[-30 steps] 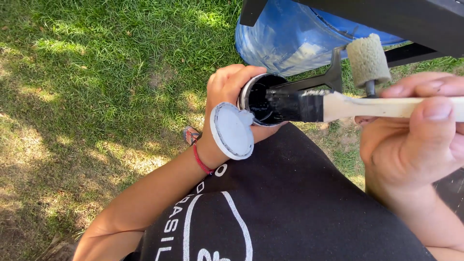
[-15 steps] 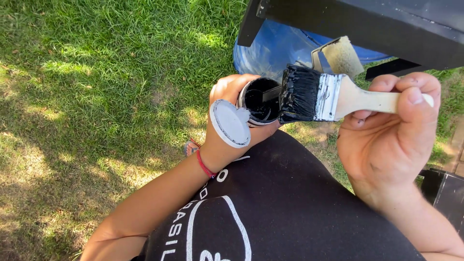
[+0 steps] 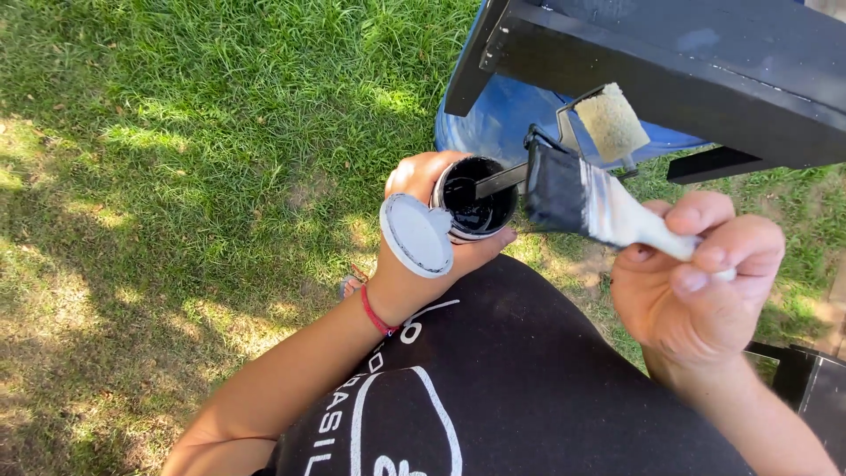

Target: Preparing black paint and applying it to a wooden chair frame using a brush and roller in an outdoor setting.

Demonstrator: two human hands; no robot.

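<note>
The left hand (image 3: 423, 229) was wrapped around a small paint can (image 3: 476, 201), open and full of black paint, with the pale round lid (image 3: 416, 234) pinched against the can's side by the same hand. The right hand (image 3: 696, 291) was closed on the pale handle of a flat paintbrush (image 3: 586, 201), its dark bristles just beside the can's rim. A small foam roller (image 3: 611, 122) on a wire frame also rose near the can, its handle seemingly resting in it. To load the brush well, the can probably needed holding level and steady, and only the bristle tips dipped, then wiped on the rim. The black painted furniture (image 3: 687, 53) above was cut off by the frame, the blue thing (image 3: 502, 119) behind it was unclear, and the paint's depth could not be judged.
</note>
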